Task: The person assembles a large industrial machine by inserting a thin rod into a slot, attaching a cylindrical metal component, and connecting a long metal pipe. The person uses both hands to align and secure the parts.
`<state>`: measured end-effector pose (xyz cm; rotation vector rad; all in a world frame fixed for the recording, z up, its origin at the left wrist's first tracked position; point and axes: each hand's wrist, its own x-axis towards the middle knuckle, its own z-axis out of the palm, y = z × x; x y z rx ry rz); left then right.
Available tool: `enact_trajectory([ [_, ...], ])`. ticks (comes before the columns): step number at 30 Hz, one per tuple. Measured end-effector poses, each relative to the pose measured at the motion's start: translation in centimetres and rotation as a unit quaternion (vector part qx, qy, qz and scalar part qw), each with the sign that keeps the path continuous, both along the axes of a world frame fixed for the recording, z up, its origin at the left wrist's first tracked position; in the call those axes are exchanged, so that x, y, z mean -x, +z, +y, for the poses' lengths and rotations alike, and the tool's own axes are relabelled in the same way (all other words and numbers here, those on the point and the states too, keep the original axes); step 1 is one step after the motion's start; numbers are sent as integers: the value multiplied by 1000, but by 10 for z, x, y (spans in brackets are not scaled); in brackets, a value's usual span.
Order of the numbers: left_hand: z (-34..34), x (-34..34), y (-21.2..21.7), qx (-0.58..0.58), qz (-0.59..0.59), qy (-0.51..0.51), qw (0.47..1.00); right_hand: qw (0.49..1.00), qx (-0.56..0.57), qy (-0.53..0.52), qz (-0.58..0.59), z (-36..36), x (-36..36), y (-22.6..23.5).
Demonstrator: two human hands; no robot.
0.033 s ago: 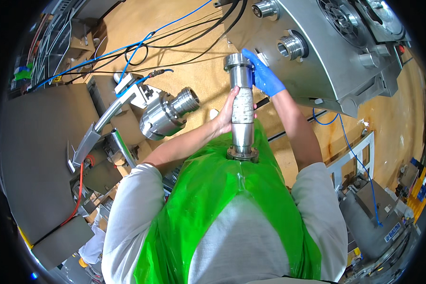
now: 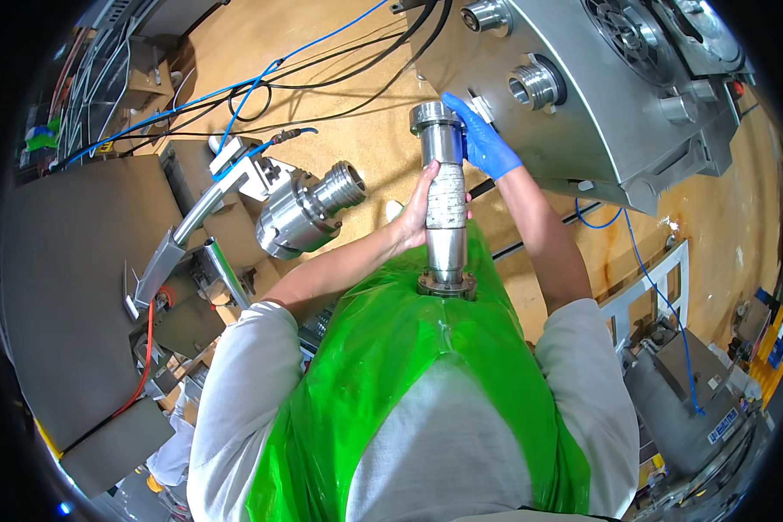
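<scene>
A steel pipe piece (image 2: 446, 248) lies lengthwise before my body, its middle covered by a whitish marked band (image 2: 446, 198). At its far end sits a wide ring nut (image 2: 431, 116); the near end has a bolted flange (image 2: 446, 285) resting against the green apron (image 2: 391, 348). My bare left hand (image 2: 416, 209) is wrapped round the banded middle from the left. My right hand (image 2: 489, 146), in a blue glove, grips the far part from the right, just beside the ring nut. Part of its fingers is hidden behind the pipe.
A large steel machine (image 2: 574, 130) with a threaded port (image 2: 535, 87) stands far right. On the left, a steel coupling (image 2: 304, 213) hangs from a bracket arm by a grey cabinet (image 2: 70, 287). Blue and black hoses (image 2: 261, 83) cross the tan floor (image 2: 357, 113).
The far end of the pipe and my right hand have come very slightly nearer to me. Both hands keep their hold.
</scene>
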<state>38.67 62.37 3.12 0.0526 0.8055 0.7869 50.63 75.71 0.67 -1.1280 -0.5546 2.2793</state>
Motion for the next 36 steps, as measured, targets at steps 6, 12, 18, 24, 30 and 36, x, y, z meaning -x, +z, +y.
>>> enact_trajectory([
  [6,20,-12,-23,103,100,-105,984,998,43,-43,31,-7,-24,-45],
  [12,71,-11,-17,37,148,-314,937,977,77,-177,91,-9,-66,-62],
  [18,98,-10,22,-43,233,-467,852,951,39,-281,123,-41,-86,-42],
  [24,116,-23,28,-199,239,-550,775,919,-125,-373,0,-74,-106,10],
  [30,134,-34,42,-198,144,-580,777,884,-87,-429,166,-76,-122,30],
  [36,137,-1,51,-179,205,-583,765,907,-16,-405,116,-57,-95,4],
])
